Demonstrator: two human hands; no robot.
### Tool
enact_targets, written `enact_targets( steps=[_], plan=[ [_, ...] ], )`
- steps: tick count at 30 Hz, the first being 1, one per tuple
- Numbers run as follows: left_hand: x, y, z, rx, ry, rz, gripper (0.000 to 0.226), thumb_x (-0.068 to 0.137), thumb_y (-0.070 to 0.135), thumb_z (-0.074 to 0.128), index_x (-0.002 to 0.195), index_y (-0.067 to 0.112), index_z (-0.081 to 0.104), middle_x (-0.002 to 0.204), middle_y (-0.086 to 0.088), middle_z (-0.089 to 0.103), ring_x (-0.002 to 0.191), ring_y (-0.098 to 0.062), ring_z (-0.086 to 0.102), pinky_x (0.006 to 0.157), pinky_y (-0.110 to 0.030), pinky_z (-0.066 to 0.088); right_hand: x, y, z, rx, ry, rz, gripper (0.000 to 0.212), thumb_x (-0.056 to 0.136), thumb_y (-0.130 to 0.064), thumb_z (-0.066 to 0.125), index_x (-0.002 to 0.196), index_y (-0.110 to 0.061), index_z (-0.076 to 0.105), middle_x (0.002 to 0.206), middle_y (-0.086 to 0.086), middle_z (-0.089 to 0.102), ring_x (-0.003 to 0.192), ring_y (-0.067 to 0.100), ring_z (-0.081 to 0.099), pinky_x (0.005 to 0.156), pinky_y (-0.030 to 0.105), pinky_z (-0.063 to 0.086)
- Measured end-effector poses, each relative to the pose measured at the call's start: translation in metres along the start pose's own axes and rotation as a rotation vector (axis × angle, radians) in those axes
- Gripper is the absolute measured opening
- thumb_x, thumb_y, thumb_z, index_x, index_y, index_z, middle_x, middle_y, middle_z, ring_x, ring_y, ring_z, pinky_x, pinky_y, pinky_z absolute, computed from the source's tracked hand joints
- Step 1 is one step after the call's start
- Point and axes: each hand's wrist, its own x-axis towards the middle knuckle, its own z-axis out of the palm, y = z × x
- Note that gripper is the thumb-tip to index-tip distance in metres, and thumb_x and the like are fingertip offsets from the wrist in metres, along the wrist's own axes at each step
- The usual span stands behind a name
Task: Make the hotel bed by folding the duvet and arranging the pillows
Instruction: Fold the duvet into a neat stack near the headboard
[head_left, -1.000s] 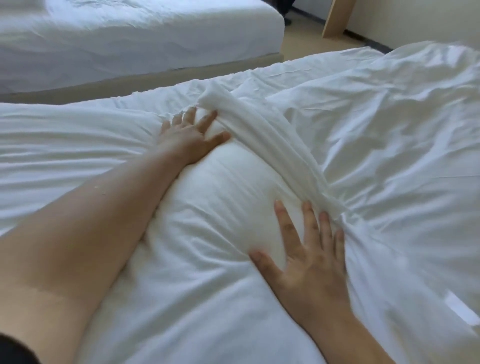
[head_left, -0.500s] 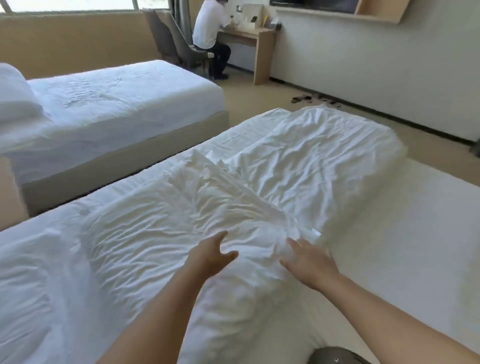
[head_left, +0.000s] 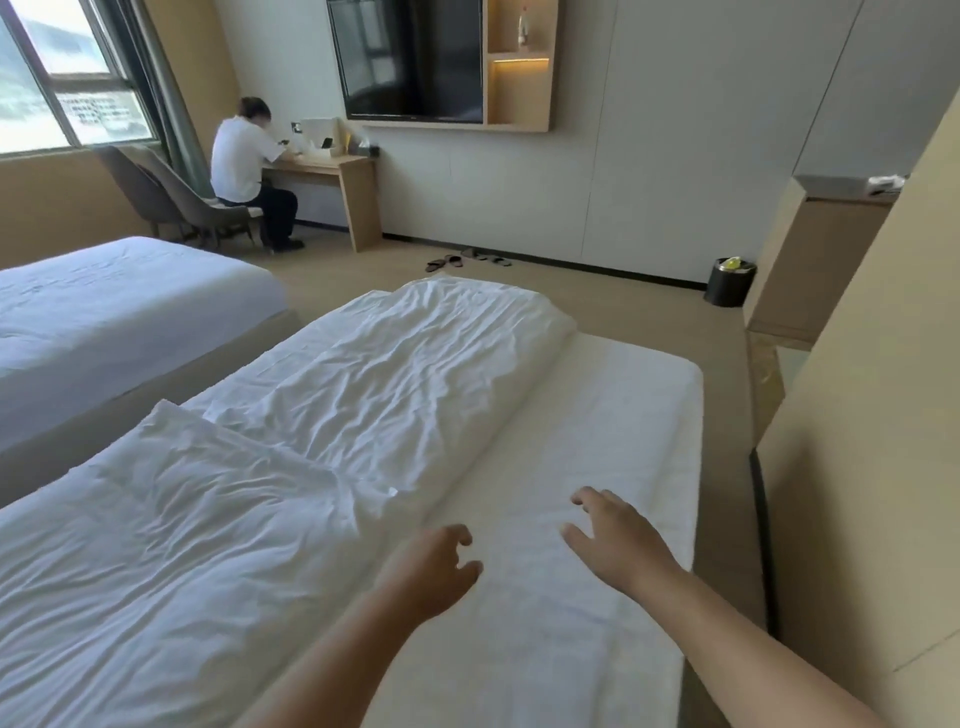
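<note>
A white duvet lies folded lengthwise along the left half of the bed, wrinkled, its rolled edge running down the middle. A white pillow lies at the near left, partly over the duvet's near end. The bare mattress sheet shows on the right half. My left hand hovers above the sheet just right of the pillow, fingers loosely curled, holding nothing. My right hand hangs over the bare sheet with fingers spread and relaxed.
A second bed stands to the left across a narrow gap. A person sits at a desk by the far wall. Slippers and a black bin are on the floor. A beige wall runs close along the bed's right side.
Both hands have left the pillow and duvet and moved right, over the bare sheet. The view has risen from the bedding to take in the room.
</note>
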Motion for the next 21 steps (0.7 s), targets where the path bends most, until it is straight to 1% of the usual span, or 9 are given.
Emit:
enact_targets(
  steps=[2,4,6,9,11,13,17,19,21],
  plan=[
    [0.009,0.067,0.018,-0.035,-0.004,0.005,0.042,0.093,0.049,0.059,0.129,0.027,0.058,0.113,0.006,0.068,0.097,-0.01,0.061,0.08,-0.023,0.042,-0.006,0.057,-0.037,0.004,0.011,-0.005,0.046,0.098,-0.048,0.049,0.137,-0.024,0.047,0.135,-0.003,0.052,0.117,0.019,0.057,0.091,0.035,0.048],
    [0.019,0.131,0.023,-0.05,-0.004,0.039,0.043,0.092,0.048,0.062,0.129,0.027,0.059,0.113,0.005,0.068,0.098,-0.01,0.061,0.078,-0.021,0.039,-0.011,0.102,-0.077,-0.01,0.011,0.005,0.046,0.098,-0.047,0.049,0.138,-0.023,0.046,0.138,-0.002,0.051,0.118,0.02,0.057,0.092,0.035,0.048],
    [0.032,0.188,0.015,-0.037,-0.013,0.07,0.044,0.092,0.048,0.062,0.131,0.026,0.059,0.115,0.004,0.068,0.105,-0.014,0.063,0.081,-0.022,0.042,-0.01,0.136,-0.118,-0.007,0.01,0.042,0.047,0.098,-0.045,0.05,0.139,-0.022,0.046,0.138,-0.001,0.051,0.116,0.02,0.058,0.091,0.035,0.048],
    [0.054,0.256,-0.011,0.033,-0.011,0.113,0.046,0.094,0.046,0.06,0.135,0.025,0.056,0.12,0.001,0.068,0.112,-0.019,0.061,0.091,-0.029,0.048,-0.003,0.17,-0.173,-0.024,0.002,0.075,0.047,0.097,-0.044,0.05,0.138,-0.022,0.046,0.133,-0.001,0.053,0.111,0.022,0.059,0.089,0.036,0.049],
    [0.066,0.286,-0.029,0.058,-0.006,0.126,0.047,0.095,0.046,0.059,0.137,0.025,0.055,0.122,0.001,0.066,0.115,-0.021,0.06,0.095,-0.033,0.048,0.009,0.185,-0.204,-0.049,-0.016,0.081,0.044,0.096,-0.046,0.049,0.134,-0.023,0.047,0.13,-0.001,0.054,0.11,0.024,0.059,0.088,0.039,0.051],
    [0.077,0.308,-0.049,0.069,0.016,0.138,0.047,0.095,0.045,0.059,0.138,0.025,0.054,0.124,0.001,0.065,0.115,-0.021,0.059,0.095,-0.033,0.048,0.025,0.195,-0.23,-0.072,-0.038,0.084,0.042,0.095,-0.048,0.049,0.129,-0.023,0.049,0.129,0.0,0.054,0.109,0.024,0.059,0.086,0.041,0.052],
    [0.106,0.332,-0.072,0.11,0.041,0.144,0.049,0.097,0.045,0.057,0.14,0.023,0.051,0.127,-0.001,0.063,0.117,-0.02,0.058,0.095,-0.032,0.046,0.061,0.215,-0.263,-0.092,-0.06,0.077,0.046,0.096,-0.048,0.047,0.134,-0.023,0.046,0.136,0.001,0.05,0.117,0.023,0.055,0.087,0.04,0.051],
    [0.129,0.343,-0.075,0.109,0.049,0.149,0.05,0.097,0.045,0.057,0.141,0.022,0.051,0.129,-0.002,0.062,0.12,-0.021,0.057,0.096,-0.031,0.044,0.083,0.231,-0.273,-0.077,-0.043,0.102,0.047,0.097,-0.044,0.048,0.137,-0.019,0.045,0.142,0.005,0.048,0.126,0.025,0.051,0.086,0.037,0.047],
    [0.155,0.354,-0.071,0.108,0.04,0.144,0.051,0.097,0.044,0.058,0.142,0.022,0.05,0.131,-0.002,0.061,0.122,-0.02,0.056,0.097,-0.031,0.044,0.103,0.246,-0.28,-0.089,-0.06,0.131,0.048,0.098,-0.043,0.049,0.139,-0.017,0.045,0.142,0.006,0.049,0.128,0.026,0.05,0.086,0.037,0.044]
  ],
)
